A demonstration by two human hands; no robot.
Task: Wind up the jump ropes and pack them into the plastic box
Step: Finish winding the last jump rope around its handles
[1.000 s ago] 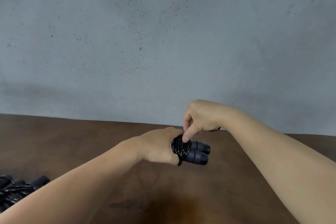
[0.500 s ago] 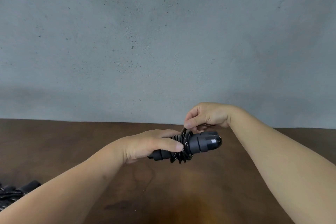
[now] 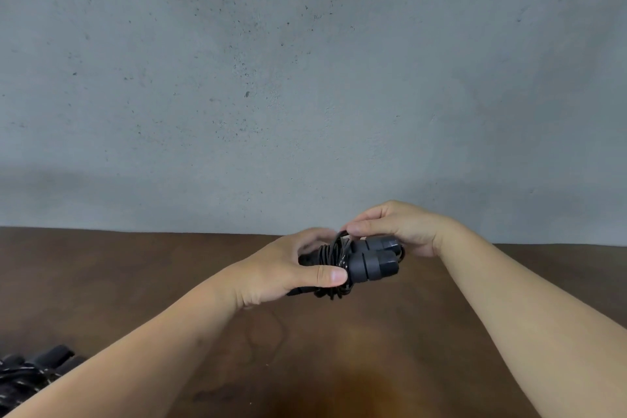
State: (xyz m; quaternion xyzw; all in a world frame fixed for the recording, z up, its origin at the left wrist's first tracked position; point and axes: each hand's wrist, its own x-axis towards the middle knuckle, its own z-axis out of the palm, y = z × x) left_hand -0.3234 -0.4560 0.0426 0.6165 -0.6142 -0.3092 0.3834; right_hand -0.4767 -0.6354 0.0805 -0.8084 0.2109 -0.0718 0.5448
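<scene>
left hand (image 3: 288, 270) grips wound jump rope (image 3: 353, 265) round its middle, thumb laid across coils. right hand (image 3: 395, 226) curls over far side, fingertips pinching cord loop at top of bundle. bundle held above brown bench (image 3: 135, 282), clear of surface. long axis near level, two dark handle caps pointing right and slightly toward camera. half second ago only one cap faced camera; now both show, stacked. more black ropes (image 3: 23, 377) at lower left edge.
</scene>
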